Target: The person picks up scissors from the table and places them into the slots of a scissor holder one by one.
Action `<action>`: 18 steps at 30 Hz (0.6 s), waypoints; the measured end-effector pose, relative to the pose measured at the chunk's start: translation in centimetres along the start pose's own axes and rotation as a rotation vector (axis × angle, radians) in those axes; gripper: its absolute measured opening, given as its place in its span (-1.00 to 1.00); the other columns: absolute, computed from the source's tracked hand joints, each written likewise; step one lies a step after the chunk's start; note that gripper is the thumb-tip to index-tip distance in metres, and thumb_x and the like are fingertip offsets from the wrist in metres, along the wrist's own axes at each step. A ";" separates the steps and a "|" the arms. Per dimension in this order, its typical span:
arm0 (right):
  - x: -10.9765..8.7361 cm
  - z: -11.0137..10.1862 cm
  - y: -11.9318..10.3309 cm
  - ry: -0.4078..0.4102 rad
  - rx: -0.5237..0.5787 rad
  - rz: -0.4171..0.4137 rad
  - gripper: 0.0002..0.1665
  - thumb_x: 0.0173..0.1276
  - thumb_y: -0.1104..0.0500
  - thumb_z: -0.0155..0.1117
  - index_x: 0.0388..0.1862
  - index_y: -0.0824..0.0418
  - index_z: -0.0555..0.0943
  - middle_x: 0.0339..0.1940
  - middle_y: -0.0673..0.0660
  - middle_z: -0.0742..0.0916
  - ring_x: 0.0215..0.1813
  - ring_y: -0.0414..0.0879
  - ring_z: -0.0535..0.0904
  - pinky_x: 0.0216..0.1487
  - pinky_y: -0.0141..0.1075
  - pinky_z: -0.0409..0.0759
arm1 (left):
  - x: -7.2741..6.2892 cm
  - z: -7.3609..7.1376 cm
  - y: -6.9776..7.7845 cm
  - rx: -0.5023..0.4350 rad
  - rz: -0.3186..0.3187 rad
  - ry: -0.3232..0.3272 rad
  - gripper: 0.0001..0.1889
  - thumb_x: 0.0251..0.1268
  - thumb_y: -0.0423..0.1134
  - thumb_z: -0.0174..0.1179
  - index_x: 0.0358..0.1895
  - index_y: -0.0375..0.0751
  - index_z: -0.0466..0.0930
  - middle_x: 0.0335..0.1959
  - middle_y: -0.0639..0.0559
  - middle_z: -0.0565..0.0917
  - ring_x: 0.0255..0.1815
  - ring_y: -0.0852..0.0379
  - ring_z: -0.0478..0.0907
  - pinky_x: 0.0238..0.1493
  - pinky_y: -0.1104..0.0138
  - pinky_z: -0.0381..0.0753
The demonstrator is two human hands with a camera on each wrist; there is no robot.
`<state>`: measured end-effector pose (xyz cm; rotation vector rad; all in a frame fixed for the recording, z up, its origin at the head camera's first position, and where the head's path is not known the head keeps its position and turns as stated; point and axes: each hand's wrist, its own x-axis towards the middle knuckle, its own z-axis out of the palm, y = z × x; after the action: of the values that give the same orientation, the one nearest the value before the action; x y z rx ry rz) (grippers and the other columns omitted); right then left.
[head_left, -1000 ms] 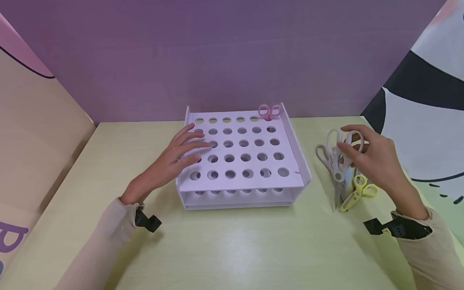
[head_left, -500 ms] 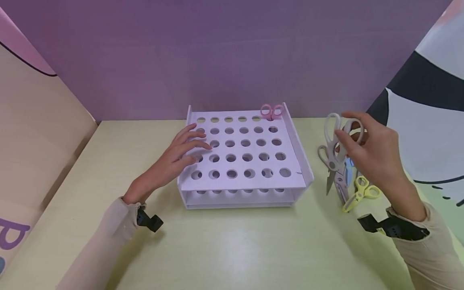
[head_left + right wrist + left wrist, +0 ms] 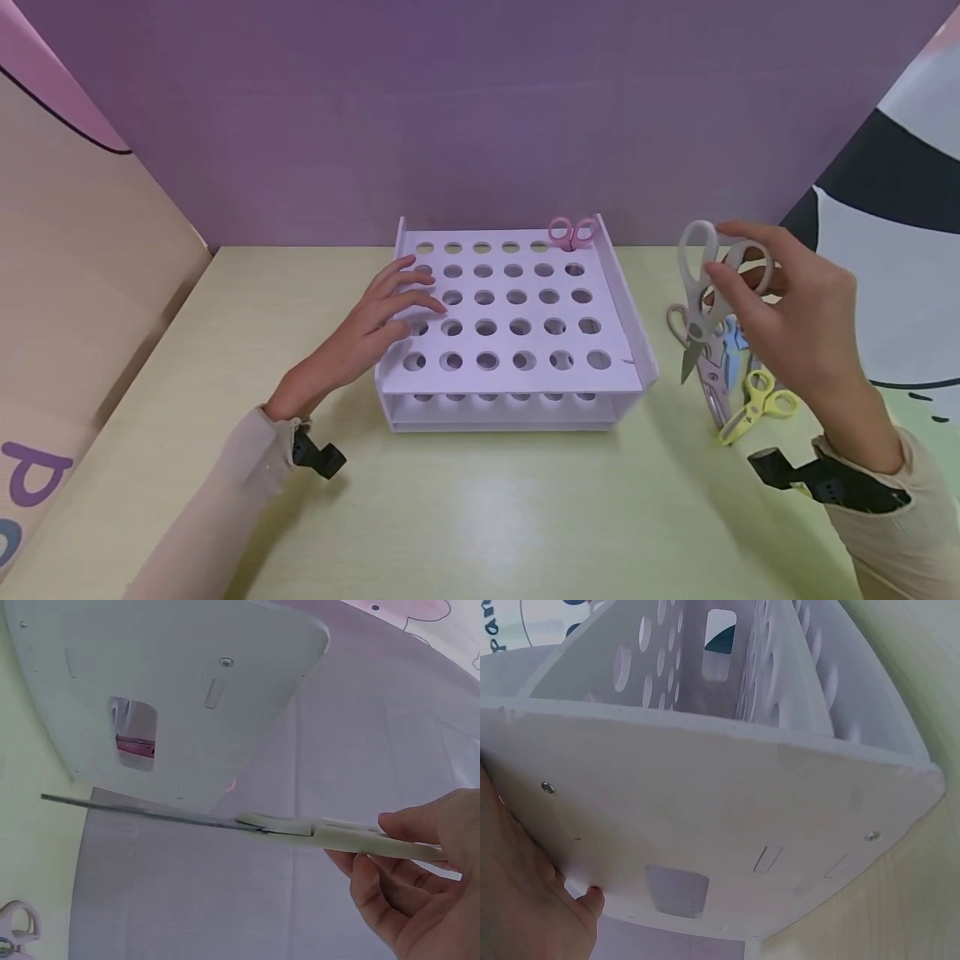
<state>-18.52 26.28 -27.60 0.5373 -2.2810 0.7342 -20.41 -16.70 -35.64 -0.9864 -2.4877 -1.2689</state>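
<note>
A white rack (image 3: 502, 310) with rows of round holes stands mid-table. My left hand (image 3: 367, 321) rests on its left side, fingers spread over the top board; the left wrist view shows the rack's side panel (image 3: 705, 802) beside that hand. Pink-handled scissors (image 3: 572, 233) stand in the far right hole. To the right of the rack, my right hand (image 3: 802, 300) pinches white-handled scissors (image 3: 696, 321) by one handle loop, blades pointing down. In the right wrist view these lie edge-on, the blade (image 3: 150, 811) extending left.
Below the right hand lie yellow scissors (image 3: 761, 404), lilac scissors (image 3: 712, 375) and blue scissors (image 3: 733, 346) in a bunch, with more partly hidden. A purple backdrop (image 3: 480, 117) rises behind the table (image 3: 480, 500).
The white scissors have been lifted off the bunch, up and away from the table, in my right hand. My left hand has stayed on the rack. The head view has shifted slightly.
</note>
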 end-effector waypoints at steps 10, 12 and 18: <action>0.2 -0.7 -1.0 0.068 0.025 -0.005 -0.47 0.31 0.34 0.34 0.27 0.25 0.55 -0.08 0.34 0.73 -0.21 -0.70 0.46 -0.16 -0.75 0.37 | 0.0 0.0 0.0 0.026 -0.002 0.006 -0.55 0.23 -0.47 -0.17 -0.05 -0.10 0.70 0.32 -0.11 0.43 0.60 0.04 -0.12 0.52 -0.08 -0.11; 0.3 -0.8 -1.2 0.079 0.016 -0.007 -0.48 0.32 0.33 0.33 0.27 0.27 0.54 -0.04 0.35 0.73 -0.19 -0.74 0.45 -0.14 -0.76 0.37 | 0.1 0.0 0.0 0.028 0.000 0.005 -0.55 0.23 -0.48 -0.17 -0.05 -0.10 0.70 0.32 -0.10 0.43 0.60 0.04 -0.12 0.52 -0.08 -0.11; 0.9 -1.1 -1.9 0.127 0.041 -0.045 -0.53 0.32 0.32 0.32 0.22 0.35 0.55 -0.04 0.37 0.73 -0.15 -0.75 0.49 -0.16 -0.75 0.40 | 0.1 0.1 -0.1 0.024 0.000 0.010 -0.55 0.23 -0.46 -0.18 -0.06 -0.08 0.71 0.32 -0.09 0.42 0.60 0.03 -0.12 0.51 -0.10 -0.10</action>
<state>-17.59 25.42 -25.60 0.5434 -2.1339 0.7725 -20.56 -16.59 -35.70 -0.9730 -2.4895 -1.2375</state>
